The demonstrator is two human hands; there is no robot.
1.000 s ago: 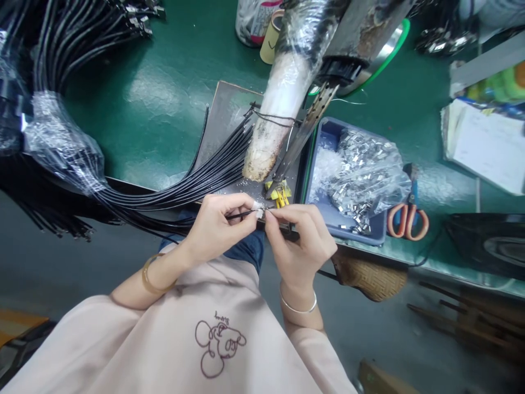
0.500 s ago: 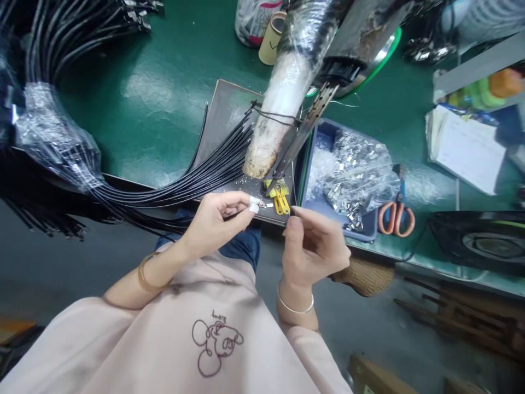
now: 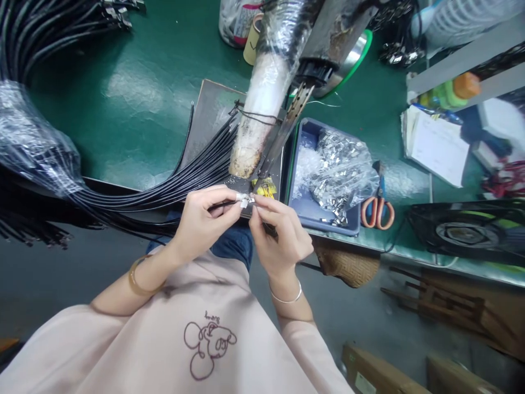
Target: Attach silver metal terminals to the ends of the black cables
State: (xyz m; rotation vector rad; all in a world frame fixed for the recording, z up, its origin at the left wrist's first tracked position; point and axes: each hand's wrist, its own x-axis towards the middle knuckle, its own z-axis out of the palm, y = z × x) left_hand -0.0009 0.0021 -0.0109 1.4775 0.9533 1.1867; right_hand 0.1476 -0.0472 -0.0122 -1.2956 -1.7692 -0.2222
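Note:
My left hand (image 3: 207,219) is closed in a pinch, with white tape on its fingertips, on a small shiny metal connector (image 3: 249,200). The fingertips of my right hand (image 3: 281,232) pinch the connector's right end; whatever else lies between them is too small to make out. Just behind the fingers lies a yellow tool (image 3: 267,189), partly hidden. A bundle of black cables (image 3: 164,192) runs along the table edge behind my left hand, its right ends beneath a plastic-wrapped arm (image 3: 256,104) with a metal strip (image 3: 283,134) beside it.
A blue tray (image 3: 301,210) right of my hands holds a plastic bag of small metal parts (image 3: 340,169). Orange-handled scissors (image 3: 378,212) lie beside it. Farther right are papers (image 3: 438,148) and a black fan-like object (image 3: 471,232). More wrapped cables (image 3: 39,137) lie at left.
My right hand has moved left, and its fingertips now meet those of my left hand at the metal connector. The whole view has shifted slightly, with table things appearing farther left.

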